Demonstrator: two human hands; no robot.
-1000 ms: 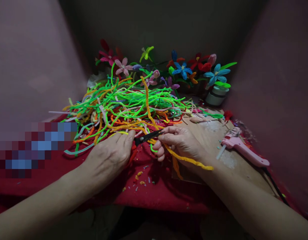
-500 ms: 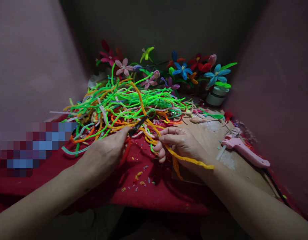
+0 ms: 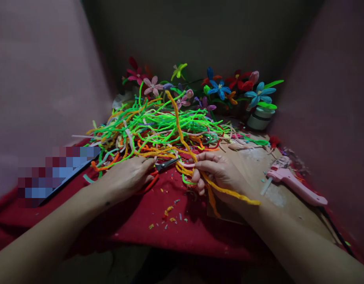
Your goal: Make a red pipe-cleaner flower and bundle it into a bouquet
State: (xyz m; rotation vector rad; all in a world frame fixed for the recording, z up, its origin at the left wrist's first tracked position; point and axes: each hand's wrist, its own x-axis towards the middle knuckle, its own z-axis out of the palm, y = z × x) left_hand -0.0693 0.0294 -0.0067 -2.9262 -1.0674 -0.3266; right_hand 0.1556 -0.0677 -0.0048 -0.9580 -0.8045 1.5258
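My left hand (image 3: 131, 173) is closed around scissors (image 3: 167, 164) with dark blades and red-orange handles. The blades point right, toward my other hand, and their tips lie just left of the yellow-orange pipe cleaners. My right hand (image 3: 213, 167) pinches a long yellow-orange pipe cleaner (image 3: 180, 128). One end of it rises above the fingers, and the other crosses the wrist to the right. More yellow-orange strands and a green one show around the curled fingers. Parts of the grip are hidden by the fingers.
A tangled pile of pipe cleaners (image 3: 158, 122), mostly green, lies beyond my hands. Pipe-cleaner flowers (image 3: 219, 90) stand behind it, near a white jar (image 3: 260, 118). A pink glue gun (image 3: 306, 187) rests on a cardboard sheet (image 3: 291, 209) at right. Clippings dot the red cloth (image 3: 134, 228).
The scissors have dropped lower and turned flatter, coming away from the raised pipe cleaner they were crossing. My right hand keeps its pinch. The whole view has shifted slightly.
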